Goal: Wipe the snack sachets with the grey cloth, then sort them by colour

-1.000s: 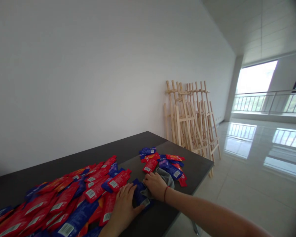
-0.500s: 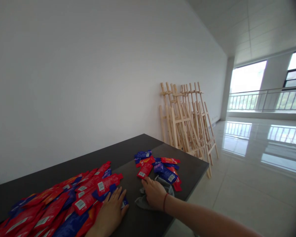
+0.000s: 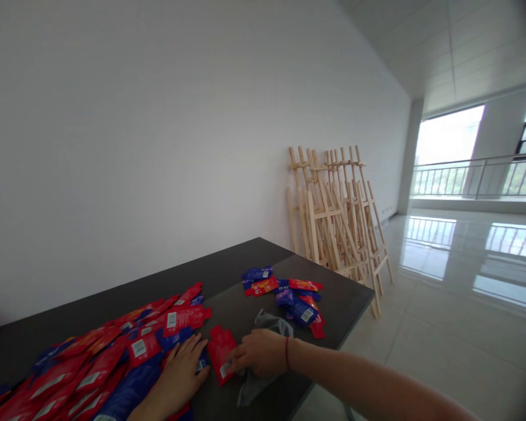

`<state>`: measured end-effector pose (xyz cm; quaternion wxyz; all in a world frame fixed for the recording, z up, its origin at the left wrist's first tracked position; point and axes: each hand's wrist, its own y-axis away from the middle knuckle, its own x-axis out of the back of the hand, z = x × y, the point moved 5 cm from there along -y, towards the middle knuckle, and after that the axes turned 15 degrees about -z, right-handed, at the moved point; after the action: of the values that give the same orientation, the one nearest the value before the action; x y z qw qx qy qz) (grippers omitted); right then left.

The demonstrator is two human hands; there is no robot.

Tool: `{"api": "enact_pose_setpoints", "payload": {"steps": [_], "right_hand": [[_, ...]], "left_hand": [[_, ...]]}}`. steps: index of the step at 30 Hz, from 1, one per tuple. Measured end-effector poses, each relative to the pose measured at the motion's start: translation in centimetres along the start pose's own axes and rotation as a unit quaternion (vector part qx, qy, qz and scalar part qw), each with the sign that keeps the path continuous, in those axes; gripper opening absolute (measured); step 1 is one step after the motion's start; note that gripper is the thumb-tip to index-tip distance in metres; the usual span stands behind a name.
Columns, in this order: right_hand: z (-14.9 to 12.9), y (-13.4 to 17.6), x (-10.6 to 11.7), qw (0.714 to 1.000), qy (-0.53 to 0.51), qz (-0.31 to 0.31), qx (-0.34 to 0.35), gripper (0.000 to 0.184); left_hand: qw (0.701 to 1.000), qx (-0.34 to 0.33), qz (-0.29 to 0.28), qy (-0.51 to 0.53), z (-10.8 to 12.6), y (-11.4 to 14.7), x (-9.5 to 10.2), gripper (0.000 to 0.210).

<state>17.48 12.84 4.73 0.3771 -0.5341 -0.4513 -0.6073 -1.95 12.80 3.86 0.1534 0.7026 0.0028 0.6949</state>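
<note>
My left hand (image 3: 180,367) rests with fingers outstretched on the near right edge of a big heap of red and blue spouted pouches (image 3: 142,349). Just right of it, a flat red pouch (image 3: 220,351) lies on the dark table, spout pointing away from me. The curled fingers of my right hand (image 3: 260,354) pinch this pouch near its barcode end. A grey cloth (image 3: 275,323) is bunched under and behind that hand; how much of it the palm grips is hidden. Beyond lies a smaller group of red and blue pouches (image 3: 296,301).
The dark table (image 3: 241,257) stands along a white wall, its right edge beside the tiled floor. Several wooden easels (image 3: 328,216) lean against the wall past the far corner. A railing (image 3: 477,175) runs before the windows.
My right hand has brought the red pouch left and nearer, from beside the smaller group to beside my left hand. The cloth shifted with it. My left hand slid slightly left.
</note>
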Motion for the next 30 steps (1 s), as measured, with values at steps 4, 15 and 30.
{"api": "enact_pose_setpoints", "payload": {"steps": [4,15,30], "right_hand": [[-0.3,1.7,0.0,0.999,-0.024,0.041,-0.023,0.048],[3.7,4.7,-0.4,0.954,-0.18,0.131,-0.203,0.037],[5.4,5.3,-1.4,0.875,-0.303,0.262,-0.273,0.034]], "left_hand": [[0.996,-0.057,0.057,0.04,3.3,0.6,0.6,0.056],[0.969,-0.207,-0.077,-0.109,9.7,-2.1,4.5,0.07],[0.976,-0.193,0.082,-0.056,10.7,-0.4,3.0,0.026]]}}
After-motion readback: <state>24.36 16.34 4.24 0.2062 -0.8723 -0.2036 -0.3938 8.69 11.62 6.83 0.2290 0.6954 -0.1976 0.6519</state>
